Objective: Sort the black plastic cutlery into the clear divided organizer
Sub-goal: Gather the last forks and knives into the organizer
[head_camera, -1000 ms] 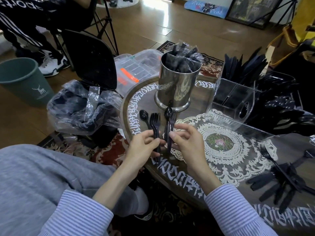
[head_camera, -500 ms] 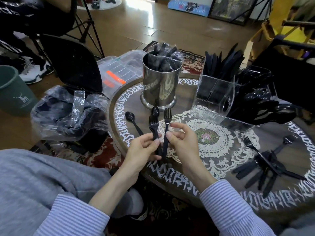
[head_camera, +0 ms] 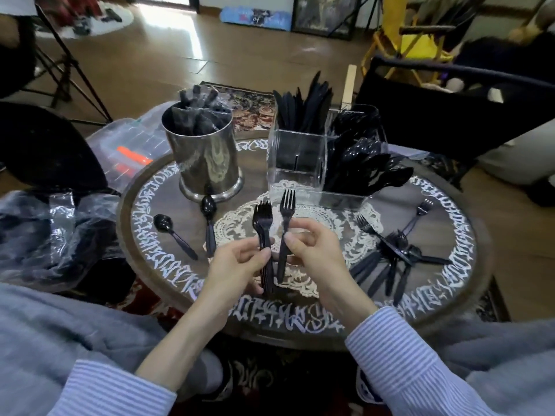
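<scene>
My left hand grips a small stack of black forks upright over the round table. Just beside it, my right hand pinches a single black fork by its handle, tines up. The clear divided organizer stands at the back of the table; knives stick up from its rear compartment and spoons fill the right one, while its front left compartment looks nearly empty. Two black spoons lie on the table to the left. A loose pile of forks and other cutlery lies at the right.
A steel canister holding wrapped black cutlery stands at the back left of the table. A plastic bag of cutlery sits on a black chair at the left, with a clear lidded box behind it. Another black chair stands beyond the organizer.
The view has swung right and closer. My hands have drawn apart: the right hand now holds one fork separately from the stack in my left hand.
</scene>
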